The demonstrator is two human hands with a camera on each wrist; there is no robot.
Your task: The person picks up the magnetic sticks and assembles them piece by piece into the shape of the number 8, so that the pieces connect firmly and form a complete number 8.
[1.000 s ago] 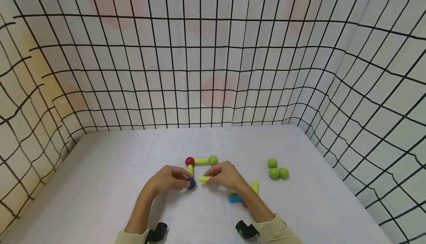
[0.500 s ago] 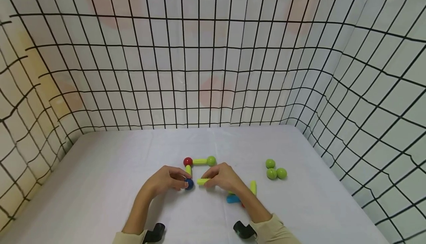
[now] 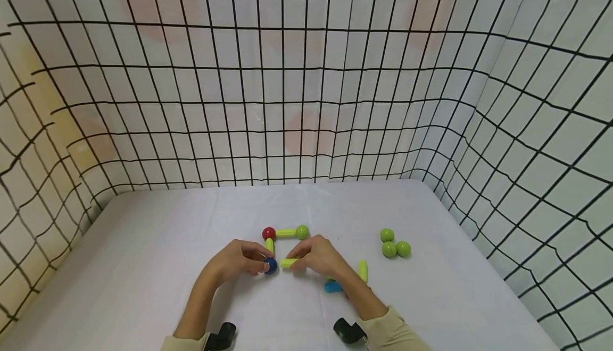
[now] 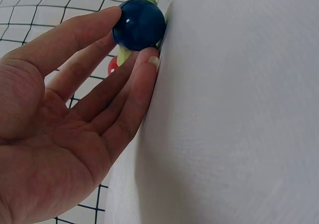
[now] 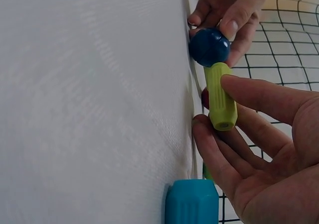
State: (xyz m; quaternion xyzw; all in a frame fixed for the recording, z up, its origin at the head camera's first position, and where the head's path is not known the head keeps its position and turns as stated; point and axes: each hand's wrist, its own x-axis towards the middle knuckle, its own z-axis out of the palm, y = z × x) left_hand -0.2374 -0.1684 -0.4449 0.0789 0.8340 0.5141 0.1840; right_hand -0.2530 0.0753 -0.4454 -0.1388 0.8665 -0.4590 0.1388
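Observation:
My left hand point(image 3: 239, 259) pinches a glossy dark blue ball point(image 4: 139, 25) between thumb and fingers, low over the white cloth. A yellow-green ribbed rod point(image 3: 270, 245) runs from this ball back to a red ball point(image 3: 268, 233). From the red ball, another rod point(image 3: 286, 233) leads right to a green ball point(image 3: 302, 232). My right hand point(image 3: 318, 258) pinches a loose yellow-green rod point(image 5: 222, 97) by its sides, one end pointing at the blue ball. In the head view a narrow gap shows between them.
Several spare pieces lie partly hidden under my right forearm, among them a blue rod point(image 3: 332, 286) and a yellow-green rod point(image 3: 363, 270). Farther right sit three green balls point(image 3: 389, 249). Black netting point(image 3: 306, 101) encloses the back and sides of the white-covered table point(image 3: 158, 244).
The rod in my right hand has come down slightly and left, closer to the blue ball. My left hand keeps its hold on the ball. The whole head view has shifted a little.

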